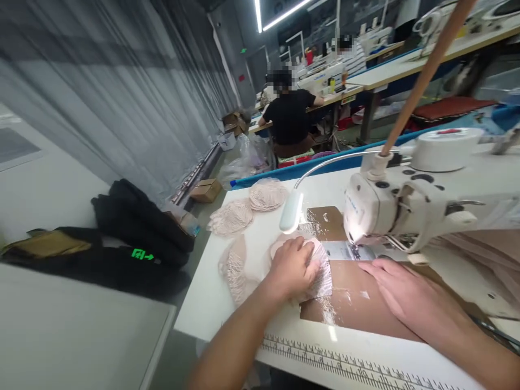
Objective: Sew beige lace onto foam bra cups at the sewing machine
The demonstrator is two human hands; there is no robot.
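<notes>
My left hand (293, 269) lies over a pale pink lace-covered fabric piece (324, 273), its fingers bent and pressing on it to the left of the needle area. My right hand (400, 290) rests low on the brown taped surface (353, 298), fingers stretched toward the needle, with nothing visible in them. Above it stands the head of a white sewing machine (361, 208), its light shining on the metal plate (339, 250). Another curved lace piece (235, 271) lies left of my left hand. What is under my left palm is hidden.
Two stacks of pale lace pieces, a nearer one (231, 218) and a farther one (267, 195), sit at the table's far left. A lamp (291, 211) on a bent neck hangs over the table. A printed ruler (325, 360) runs along the front edge. A person (288, 119) sits beyond.
</notes>
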